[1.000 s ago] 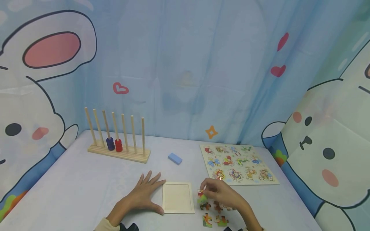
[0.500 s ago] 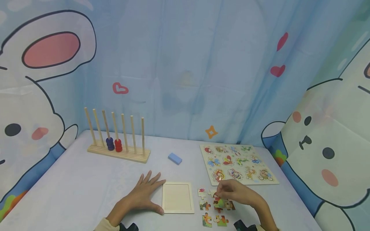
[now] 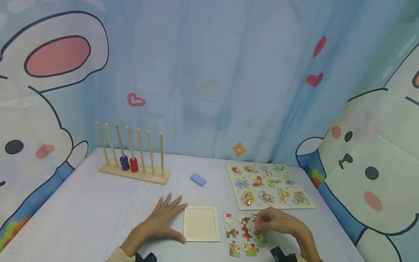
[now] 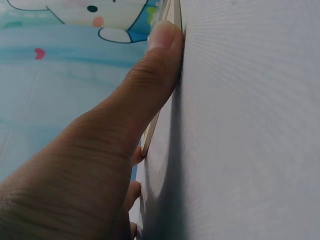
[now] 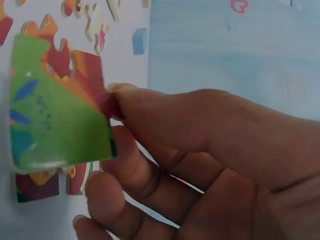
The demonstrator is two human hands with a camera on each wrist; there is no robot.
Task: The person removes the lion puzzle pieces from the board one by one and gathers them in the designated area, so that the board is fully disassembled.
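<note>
My right hand (image 3: 276,220) pinches a green and red jigsaw piece (image 5: 65,110) between thumb and finger, held above the right side of the loose pieces. Several other jigsaw pieces (image 3: 246,232) lie in rough rows on the table under and left of that hand. With fingers spread, my left hand (image 3: 162,221) rests on the table against the left side of a square wooden puzzle frame (image 3: 201,224). In the left wrist view its thumb (image 4: 155,65) touches the frame's edge.
A wooden peg stand (image 3: 134,175) with blue and red beads stands at the back left. A blue block (image 3: 198,179) lies near the middle. Behind my right hand lies a picture board (image 3: 273,187) of insects and animals. A printed curtain (image 3: 209,80) hangs behind the white table.
My right hand has moved to the right with the jigsaw piece, from the left column of pieces to the right side. My left hand and the frame have stayed put.
</note>
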